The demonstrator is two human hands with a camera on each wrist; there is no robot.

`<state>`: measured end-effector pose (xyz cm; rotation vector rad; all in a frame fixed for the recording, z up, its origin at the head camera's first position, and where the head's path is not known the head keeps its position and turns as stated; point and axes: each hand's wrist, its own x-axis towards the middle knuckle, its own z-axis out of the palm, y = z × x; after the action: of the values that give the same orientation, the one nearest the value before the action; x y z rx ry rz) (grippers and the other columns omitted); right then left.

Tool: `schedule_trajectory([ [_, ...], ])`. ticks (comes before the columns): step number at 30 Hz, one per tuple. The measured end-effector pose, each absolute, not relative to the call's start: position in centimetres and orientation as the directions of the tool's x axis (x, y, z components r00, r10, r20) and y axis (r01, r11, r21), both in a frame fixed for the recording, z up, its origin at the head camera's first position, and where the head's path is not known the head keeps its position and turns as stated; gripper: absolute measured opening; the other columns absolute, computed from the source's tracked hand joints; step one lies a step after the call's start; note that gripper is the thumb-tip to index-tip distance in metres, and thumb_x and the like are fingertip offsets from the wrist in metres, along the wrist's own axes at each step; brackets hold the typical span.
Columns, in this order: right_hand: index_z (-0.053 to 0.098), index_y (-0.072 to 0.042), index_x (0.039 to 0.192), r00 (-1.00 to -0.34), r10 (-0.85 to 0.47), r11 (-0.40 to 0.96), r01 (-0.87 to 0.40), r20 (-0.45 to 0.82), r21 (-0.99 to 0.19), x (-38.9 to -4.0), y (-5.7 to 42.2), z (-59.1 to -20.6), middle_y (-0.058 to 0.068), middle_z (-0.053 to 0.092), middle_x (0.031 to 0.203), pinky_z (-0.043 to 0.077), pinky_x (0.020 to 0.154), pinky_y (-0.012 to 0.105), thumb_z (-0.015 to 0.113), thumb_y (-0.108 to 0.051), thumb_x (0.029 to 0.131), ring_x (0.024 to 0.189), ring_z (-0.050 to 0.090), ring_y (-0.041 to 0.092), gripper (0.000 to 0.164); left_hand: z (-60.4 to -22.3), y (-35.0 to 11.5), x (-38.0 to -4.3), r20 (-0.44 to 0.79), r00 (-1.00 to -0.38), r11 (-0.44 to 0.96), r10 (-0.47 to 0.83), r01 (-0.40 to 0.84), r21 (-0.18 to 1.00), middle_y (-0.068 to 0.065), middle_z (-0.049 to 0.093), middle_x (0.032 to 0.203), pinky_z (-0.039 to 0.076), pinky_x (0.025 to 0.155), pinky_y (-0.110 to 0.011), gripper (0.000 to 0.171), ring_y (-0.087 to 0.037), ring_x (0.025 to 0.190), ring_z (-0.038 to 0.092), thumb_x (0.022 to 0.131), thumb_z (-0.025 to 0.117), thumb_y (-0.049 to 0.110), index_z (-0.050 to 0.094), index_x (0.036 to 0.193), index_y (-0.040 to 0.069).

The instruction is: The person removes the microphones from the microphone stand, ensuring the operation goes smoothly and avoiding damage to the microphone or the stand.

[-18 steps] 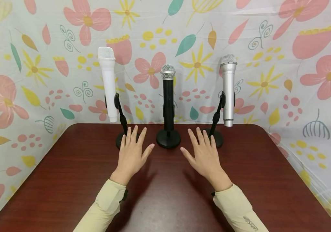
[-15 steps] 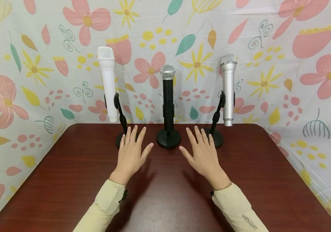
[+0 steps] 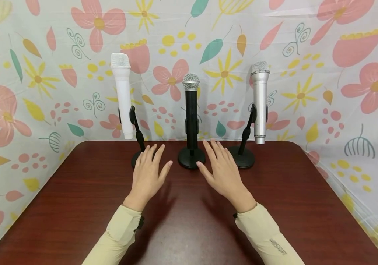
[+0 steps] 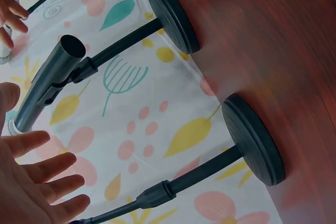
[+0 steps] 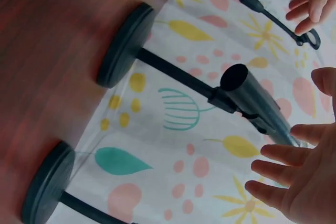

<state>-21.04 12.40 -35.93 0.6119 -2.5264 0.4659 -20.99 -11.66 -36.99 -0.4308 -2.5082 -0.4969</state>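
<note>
Three microphones stand in black desk stands along the table's far side. In the head view the white microphone [image 3: 122, 95] leans at the left, the black microphone [image 3: 191, 114] with a silver mesh head is in the middle, and the silver microphone [image 3: 260, 103] is at the right. My left hand [image 3: 146, 180] hovers before the left stand [image 3: 139, 136], fingers spread and holding nothing. My right hand [image 3: 224, 175] is held between the middle base [image 3: 191, 162] and the right stand [image 3: 244, 156], fingers extended, holding nothing. Both wrist views show the black microphone beyond the fingers [image 4: 58, 171].
A dark red-brown wooden table [image 3: 76, 206] spreads below both hands. Behind and beside it hangs a white cloth [image 3: 222, 36] printed with flowers and leaves, close to the stands.
My right hand has shifted left toward the middle stand, showing more of the right base. The left hand has moved slightly left. The microphones stay in their stands.
</note>
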Motion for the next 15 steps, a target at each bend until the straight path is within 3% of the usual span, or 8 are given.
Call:
schedule_trajectory([
  [8,0.030,-0.008,0.151,-0.705,-0.383,0.779,-0.594,0.597,-0.200,-21.5,11.1,-35.2,0.017,0.039,0.148,0.030,0.110,0.052,0.056,-0.035,0.098,0.136,0.035,0.036,0.065,-36.7,-11.8,-20.7,0.648,-0.742,0.861,0.172,0.433,0.266,-0.020,0.053,0.131,0.034,0.106,-0.054,0.053,-0.037,0.128,0.044,0.098,0.056,0.033,0.045,0.141,0.004],
  [15,0.026,-0.008,0.152,-0.652,-0.470,0.674,-0.700,0.595,-0.236,-22.0,9.7,-34.8,0.011,0.036,0.152,0.032,0.111,0.045,0.054,-0.030,0.099,0.138,0.036,0.028,0.064,-36.7,-12.1,-20.0,0.739,-0.671,0.803,0.067,0.476,0.359,-0.019,0.062,0.113,0.045,0.091,-0.050,0.041,-0.035,0.106,0.056,0.098,0.058,0.022,0.053,0.132,0.001],
])
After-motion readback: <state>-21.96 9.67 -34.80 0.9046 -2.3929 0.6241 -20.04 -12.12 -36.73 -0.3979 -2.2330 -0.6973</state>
